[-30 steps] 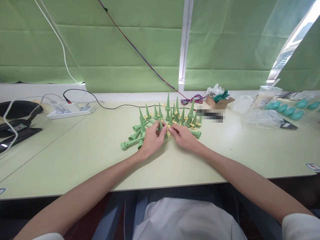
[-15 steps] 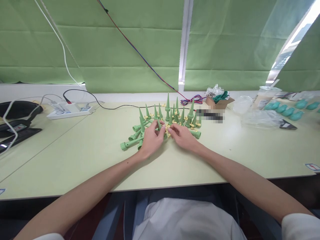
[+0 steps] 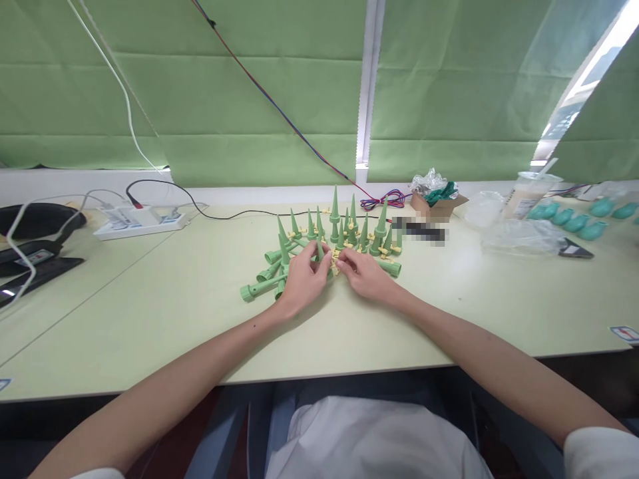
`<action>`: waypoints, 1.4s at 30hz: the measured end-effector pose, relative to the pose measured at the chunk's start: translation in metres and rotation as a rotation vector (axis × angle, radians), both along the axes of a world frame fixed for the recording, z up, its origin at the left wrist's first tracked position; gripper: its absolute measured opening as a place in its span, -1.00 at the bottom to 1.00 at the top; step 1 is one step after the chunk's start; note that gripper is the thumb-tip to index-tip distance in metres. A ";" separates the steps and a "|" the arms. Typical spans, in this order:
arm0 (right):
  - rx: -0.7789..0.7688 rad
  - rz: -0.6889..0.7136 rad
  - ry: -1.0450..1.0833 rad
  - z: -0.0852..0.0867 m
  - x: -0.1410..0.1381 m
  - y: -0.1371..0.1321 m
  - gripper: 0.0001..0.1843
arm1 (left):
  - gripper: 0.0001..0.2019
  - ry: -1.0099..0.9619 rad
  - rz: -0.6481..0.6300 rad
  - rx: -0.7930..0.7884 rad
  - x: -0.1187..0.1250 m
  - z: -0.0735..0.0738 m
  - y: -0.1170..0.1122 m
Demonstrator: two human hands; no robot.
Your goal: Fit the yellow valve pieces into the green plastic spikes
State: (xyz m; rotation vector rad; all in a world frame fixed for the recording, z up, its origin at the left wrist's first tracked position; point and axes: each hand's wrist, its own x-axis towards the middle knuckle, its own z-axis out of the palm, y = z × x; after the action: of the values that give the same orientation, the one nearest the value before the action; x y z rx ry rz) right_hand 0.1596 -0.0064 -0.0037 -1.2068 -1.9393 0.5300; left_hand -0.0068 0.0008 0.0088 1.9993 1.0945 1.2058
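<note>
My left hand (image 3: 305, 278) is closed around a green plastic watering spike (image 3: 320, 249), whose pointed tip sticks up between thumb and fingers. Close beside it, my right hand (image 3: 368, 274) pinches a small yellow valve (image 3: 335, 267) at the spike's side; the fingers partly hide it. Behind the hands several green spikes stand upright, points up, such as the tall one (image 3: 335, 216), many with yellow valves (image 3: 387, 251) on them. To the left, several green tubes with ribbed caps (image 3: 247, 293) lie flat, partly under my left hand.
A white power strip (image 3: 141, 226) with cables sits at the left. Behind the spikes are coiled wires (image 3: 392, 199) and a small cardboard box (image 3: 439, 207). Farther right stand a drink cup (image 3: 528, 196), plastic bags (image 3: 522, 237) and several teal bulb-shaped pieces (image 3: 592, 231).
The spike in my left hand sits slightly more upright and a little to the right. My right fingers have shifted slightly; both hands stay close together.
</note>
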 end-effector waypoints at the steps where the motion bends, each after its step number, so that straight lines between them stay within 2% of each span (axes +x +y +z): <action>1: 0.004 -0.007 -0.007 0.000 0.000 0.000 -0.76 | -0.81 0.006 -0.001 0.004 0.000 0.000 0.000; 6: 0.015 -0.025 -0.020 -0.002 0.000 0.002 -0.64 | -0.82 0.032 -0.019 0.028 0.001 0.000 -0.002; 15: -0.065 -0.009 0.071 -0.006 0.004 0.010 -0.56 | -0.81 0.134 -0.015 0.115 0.001 -0.002 -0.001; 23: -0.100 -0.100 0.126 -0.008 0.004 0.012 -0.47 | -0.80 0.173 -0.074 0.088 0.000 -0.002 0.001; 27: -0.101 -0.148 0.162 -0.007 0.001 0.010 -0.43 | -0.82 0.108 -0.030 0.072 -0.003 0.004 0.007; 31: -0.032 -0.147 0.094 -0.006 -0.002 0.006 -0.47 | -0.80 -0.005 -0.026 0.011 -0.007 0.007 0.013; 37: 0.028 -0.047 0.008 -0.010 -0.010 0.000 -0.53 | -0.78 -0.093 -0.047 -0.036 -0.007 0.002 0.018; 42: 0.038 0.032 -0.015 -0.014 -0.016 -0.004 -0.56 | -0.78 -0.206 -0.089 -0.104 -0.005 0.005 0.018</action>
State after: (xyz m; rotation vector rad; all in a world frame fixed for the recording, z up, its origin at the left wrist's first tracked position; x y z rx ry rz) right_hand 0.1435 -0.0105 -0.0177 -1.1615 -1.9755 0.4998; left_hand -0.0120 0.0190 0.0137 1.7825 0.9377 1.2504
